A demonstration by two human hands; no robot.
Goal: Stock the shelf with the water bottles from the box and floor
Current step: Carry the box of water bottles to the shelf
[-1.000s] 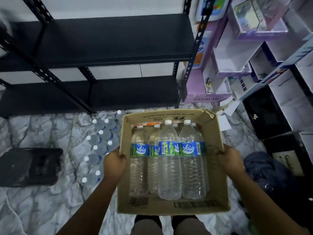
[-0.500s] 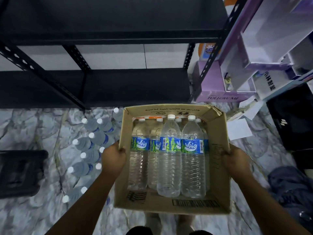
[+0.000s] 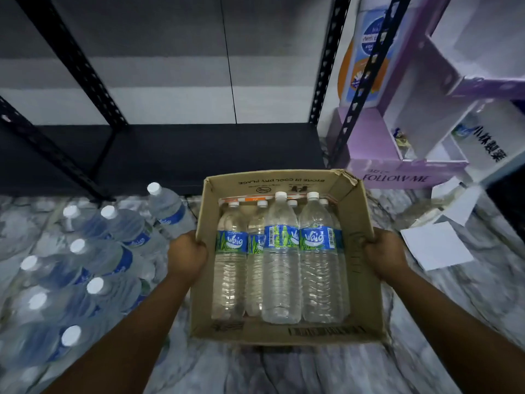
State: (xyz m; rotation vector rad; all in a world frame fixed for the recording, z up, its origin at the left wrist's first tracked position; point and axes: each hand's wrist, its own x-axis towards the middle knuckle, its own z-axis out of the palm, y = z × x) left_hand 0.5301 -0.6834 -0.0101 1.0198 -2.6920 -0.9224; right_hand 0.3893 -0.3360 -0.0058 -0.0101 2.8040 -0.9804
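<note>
- The left hand (image 3: 186,253) grips the left wall of the box (image 3: 287,334) at mid-frame, fingers curled over the rim, knuckles outward.
- The right hand (image 3: 382,253) does the same on the right wall, fingers hooked over the edge; both hands are closed on cardboard, neither on a bottle.
- The box hangs between the two hands, open top to the camera, above the marbled floor (image 3: 312,371) and just in front of the shelf (image 3: 199,155).
- Box bottles (image 3: 281,265) lie on their sides, caps toward the shelf. I count six caps: two bottles on top at the right, at least four beneath. More may be hidden under them.
- Floor bottles (image 3: 119,228) stand grouped at the left of the frame, beside the left forearm. Nine white caps are countable; blur at the lower left may hide others.
- The shelf's lowest board, across the upper middle, is bare and dark. No bottle is stocked on it yet.
- Purple cartons (image 3: 397,174) stack at the upper right, beyond the shelf's post.
- Step in hand, as I judge it: bringing the box to the shelf, before any stocking.
- The next move likely calls for setting the box down level near the shelf, so that a hand is free to lift a top bottle.
</note>
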